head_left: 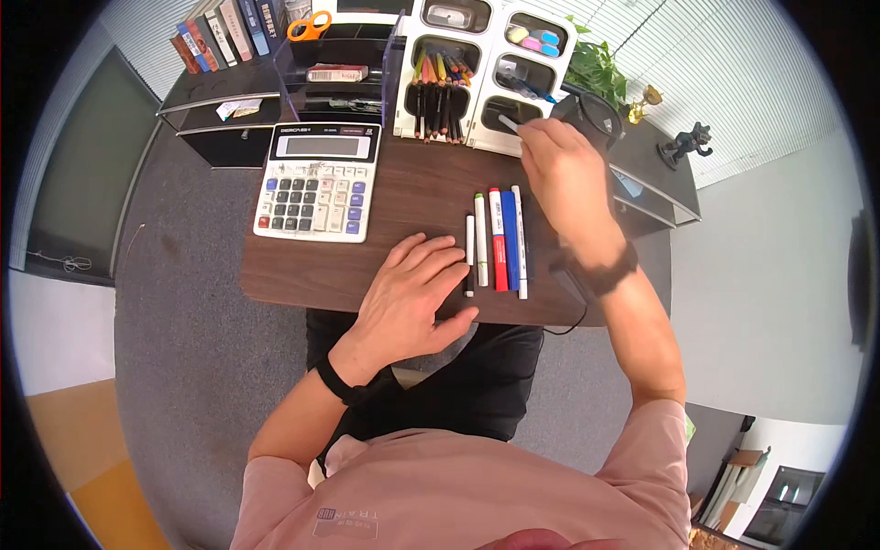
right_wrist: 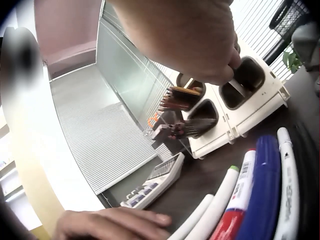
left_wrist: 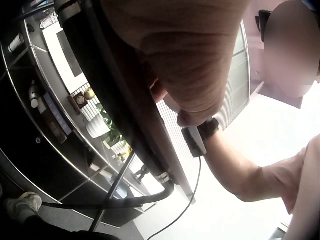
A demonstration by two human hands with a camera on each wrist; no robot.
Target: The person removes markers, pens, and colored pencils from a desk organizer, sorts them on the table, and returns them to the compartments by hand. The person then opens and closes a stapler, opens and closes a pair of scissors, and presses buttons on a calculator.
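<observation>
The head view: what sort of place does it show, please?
It looks like an office or a study, perhaps at home. A desk holds a large calculator and a row of markers, and upright books stand beyond it.

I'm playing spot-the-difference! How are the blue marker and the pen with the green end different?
The blue marker is blue, while the green-ended pen is mostly white. The blue marker looks thicker; the green-ended pen is slimmer. The green-ended pen lies closer to the left hand than the blue marker does. Both lie in one row on the brown desk.
</observation>
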